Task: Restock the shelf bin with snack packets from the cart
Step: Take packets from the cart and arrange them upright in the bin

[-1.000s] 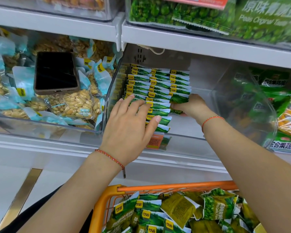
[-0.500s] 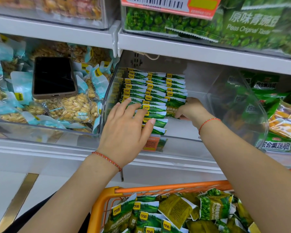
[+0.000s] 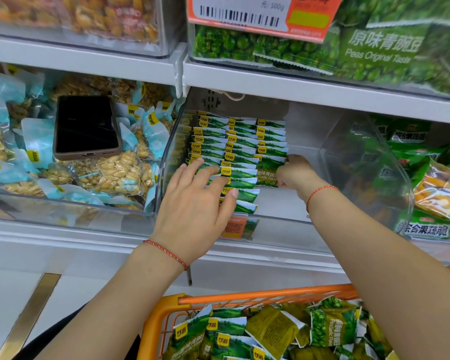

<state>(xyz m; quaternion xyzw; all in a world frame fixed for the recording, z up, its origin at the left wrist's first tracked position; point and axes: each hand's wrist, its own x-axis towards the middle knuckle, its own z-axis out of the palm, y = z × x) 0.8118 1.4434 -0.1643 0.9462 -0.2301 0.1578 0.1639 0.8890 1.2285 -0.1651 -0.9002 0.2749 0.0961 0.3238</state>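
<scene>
Since a second ago, I'm seeing the right hand [image 3: 295, 174] edging back, fingers curling round a packet [image 3: 268, 172] in the bin [image 3: 283, 227]. Left hand [image 3: 195, 201] is resting flat across the rows [image 3: 234, 152]; lifting early risks them toppling forward.

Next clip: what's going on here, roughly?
A person is filling a clear shelf bin with green snack packets stood in neat rows. The left hand lies flat with spread fingers on the front rows, steadying them. The right hand grips a packet at the end of the right row. More packets wait in the orange cart below.
</scene>
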